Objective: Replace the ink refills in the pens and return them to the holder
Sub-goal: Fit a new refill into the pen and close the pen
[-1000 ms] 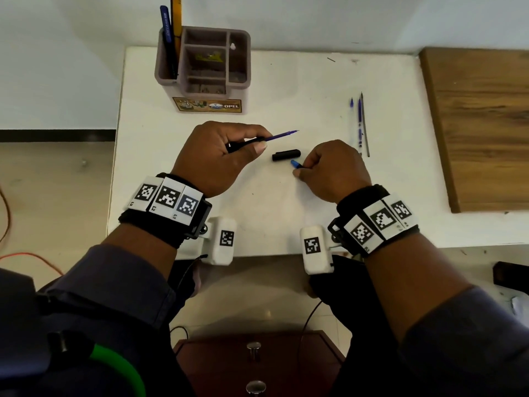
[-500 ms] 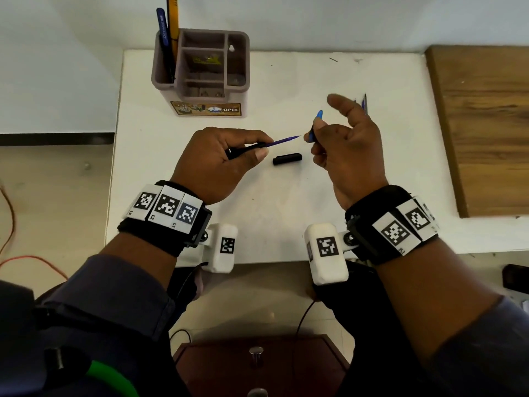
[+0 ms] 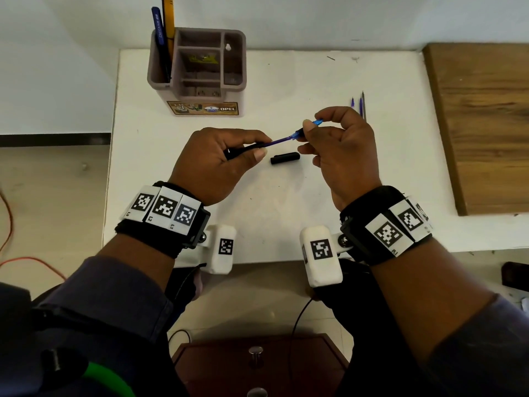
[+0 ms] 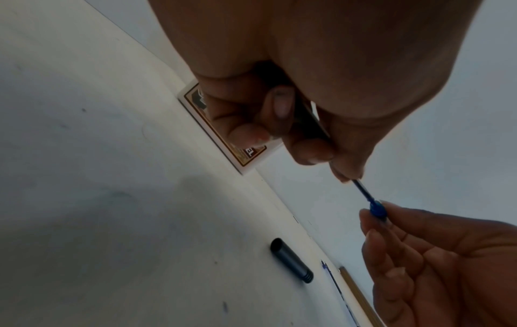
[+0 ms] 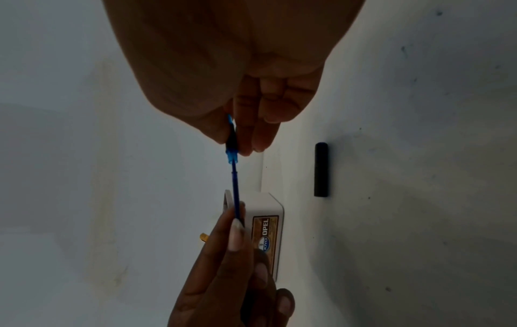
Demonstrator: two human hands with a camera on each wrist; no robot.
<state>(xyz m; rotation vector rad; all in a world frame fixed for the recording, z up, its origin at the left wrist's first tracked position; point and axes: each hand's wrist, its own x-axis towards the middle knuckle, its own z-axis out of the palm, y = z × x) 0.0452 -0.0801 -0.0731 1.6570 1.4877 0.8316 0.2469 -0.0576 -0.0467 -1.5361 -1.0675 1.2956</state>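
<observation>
My left hand grips a black pen barrel, and a thin blue refill sticks out of it to the right. My right hand pinches a small blue tip piece between thumb and forefinger, with its open end over the refill's point. The wrist views show the tip piece meeting the refill. A black pen cap lies on the white table below the hands. The brown holder stands at the back left.
A blue pen and a yellow one stand in the holder's left compartment. Spare refills lie behind my right hand. A wooden board covers the table's right side. A dark drawer unit sits below the front edge.
My right hand lifted the blue tip piece off the table, raised it, then brought it left onto the refill's point. My left hand kept hold of the barrel.
</observation>
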